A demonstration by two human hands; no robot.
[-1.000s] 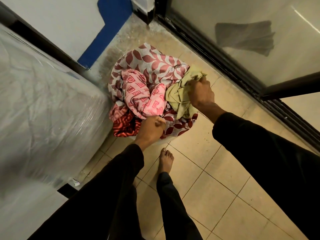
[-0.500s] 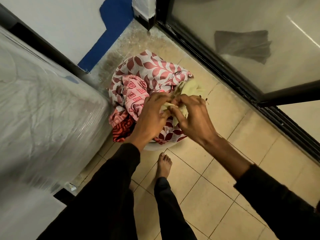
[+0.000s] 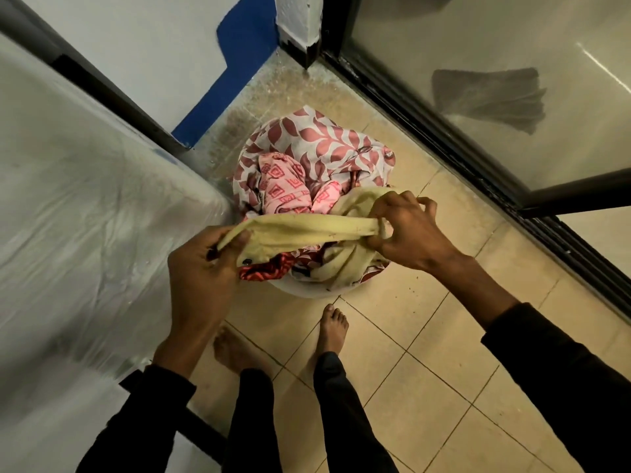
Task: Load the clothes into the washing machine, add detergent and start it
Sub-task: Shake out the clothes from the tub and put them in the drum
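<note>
Stretching yellow cloth (image 3: pixel 300 227), left hand (image 3: pixel 201 268), right hand (image 3: pixel 409 230)

Laundry basket (image 3: pixel 309 291) sits on the tiled floor (image 3: pixel 426 353), centre, in the far corner. Clothes pile (image 3: pixel 307 158) fills the basket, heaped above its rim. Plastic-wrapped washing machine (image 3: pixel 85 216) stands just left of the basket. Sliding glass door (image 3: pixel 495 80) runs along the right. Wall (image 3: pixel 153 46) lies behind the basket, far left. Two bare feet (image 3: pixel 333 327) stand on the floor just near of the basket. Left hand (image 3: pixel 201 268) and right hand (image 3: pixel 409 233) are over the basket's near side, a garment (image 3: pixel 300 227) stretched between them.
</note>
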